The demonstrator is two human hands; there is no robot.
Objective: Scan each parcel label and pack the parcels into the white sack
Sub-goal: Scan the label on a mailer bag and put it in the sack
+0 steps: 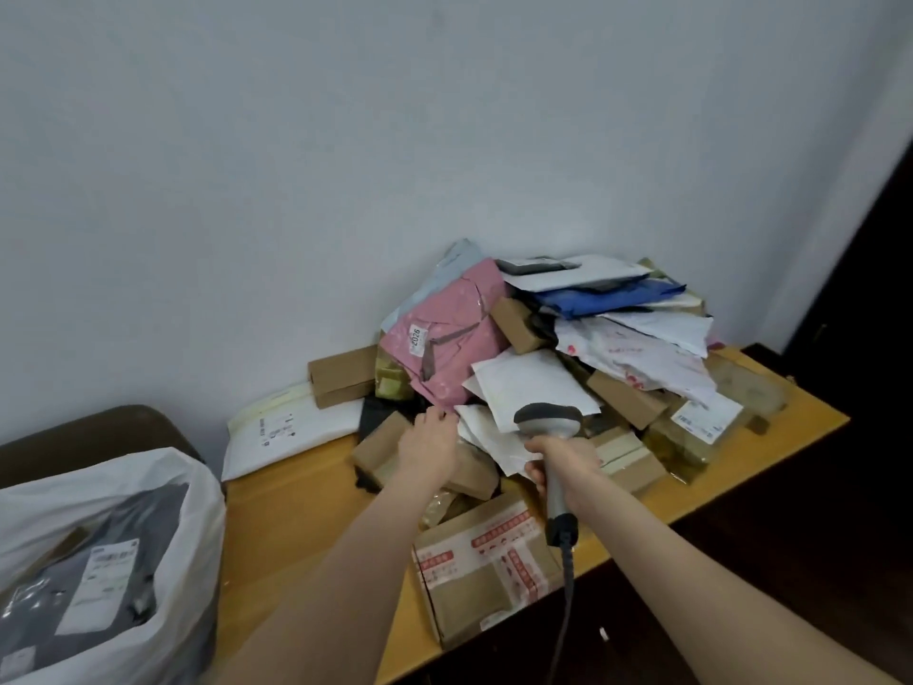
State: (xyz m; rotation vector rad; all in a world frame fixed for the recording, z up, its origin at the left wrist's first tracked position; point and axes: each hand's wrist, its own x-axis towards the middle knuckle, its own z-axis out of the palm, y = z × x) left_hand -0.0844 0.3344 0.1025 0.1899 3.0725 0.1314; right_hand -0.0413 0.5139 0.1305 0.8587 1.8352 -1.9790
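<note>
Both forearms (346, 561) stretch forward: right hand (560, 469) grips scanner (548, 420), left hand (430, 447) palm-down on parcels (637, 358), grasp unclear.

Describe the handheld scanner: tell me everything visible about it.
The scanner is a grey handheld gun type, plastic by its look. It has a wide, darker head, a slim lighter handle and a black base, from which a grey cable drops out of view. The right hand grips the handle, fingers wrapped round it. It is held roughly upright, head pointing away, in front of the pile's white mailers.
</note>
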